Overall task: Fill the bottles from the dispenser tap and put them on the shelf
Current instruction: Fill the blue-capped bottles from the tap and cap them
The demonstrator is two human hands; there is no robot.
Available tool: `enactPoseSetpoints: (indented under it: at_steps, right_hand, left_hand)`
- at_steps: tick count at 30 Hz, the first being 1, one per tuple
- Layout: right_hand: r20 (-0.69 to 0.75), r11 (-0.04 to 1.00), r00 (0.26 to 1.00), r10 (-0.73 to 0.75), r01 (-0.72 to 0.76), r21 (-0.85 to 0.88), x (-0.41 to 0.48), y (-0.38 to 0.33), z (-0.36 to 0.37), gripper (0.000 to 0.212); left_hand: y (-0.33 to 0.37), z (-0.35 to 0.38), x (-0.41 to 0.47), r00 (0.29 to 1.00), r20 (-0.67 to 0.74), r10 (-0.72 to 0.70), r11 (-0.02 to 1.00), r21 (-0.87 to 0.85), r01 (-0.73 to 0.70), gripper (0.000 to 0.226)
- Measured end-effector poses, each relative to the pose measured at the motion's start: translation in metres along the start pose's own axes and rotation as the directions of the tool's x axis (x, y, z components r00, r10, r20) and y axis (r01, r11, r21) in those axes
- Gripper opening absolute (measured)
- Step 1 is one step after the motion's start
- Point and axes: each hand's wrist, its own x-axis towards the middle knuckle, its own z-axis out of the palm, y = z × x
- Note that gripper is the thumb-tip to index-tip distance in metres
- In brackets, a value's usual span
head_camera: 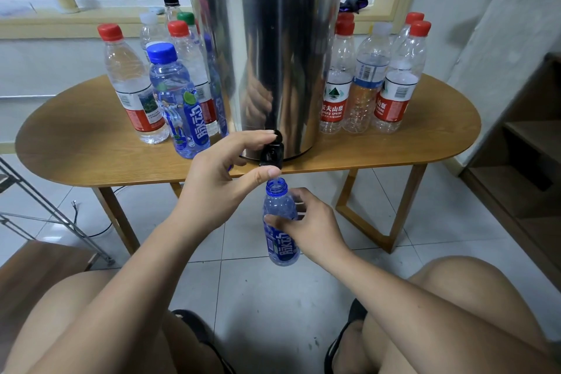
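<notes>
In the head view, the open blue bottle (pixel 280 240) is held upright just below the front edge of the wooden table (pixel 91 143). Its long axis is vertical and its uncapped mouth is set directly under the black tap (pixel 273 150) of the steel dispenser (pixel 267 48). The bottle is gripped about its middle by the right hand (pixel 312 228), with the fingers curled round the label. The tap is pinched by the left hand (pixel 218 179): the forefinger is laid over the tap's top and the thumb is brought in beneath the spout, just beside the bottle's mouth. A pale streak is seen in the neck and is judged to be water running in; the level inside cannot be told through the blue plastic. The coming move is judged to turn on mouth and spout being kept in line, one straight above the other, until the tap is released. On the table left of the dispenser, a capped blue bottle (pixel 179 100) and several capped clear bottles (pixel 133 85) are stood, seemingly filled. To the right, a group of capped bottles (pixel 367 79) is stood, seemingly empty. A dark shelf (pixel 528 130) is seen at the far right, so the right hand is judged the nearer for placing.
</notes>
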Motion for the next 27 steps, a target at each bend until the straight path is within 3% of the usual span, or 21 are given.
enactPoseSetpoints:
  at_steps: [27]
  right_hand:
    - [-0.008, 1.0, 1.0, -0.013, 0.013, -0.002, -0.0024, -0.0024, -0.002, 0.064]
  left_hand:
    - [-0.0027, -0.0028, 0.004, 0.994, 0.044, 0.099, 0.979, 0.174, -0.105, 0.042]
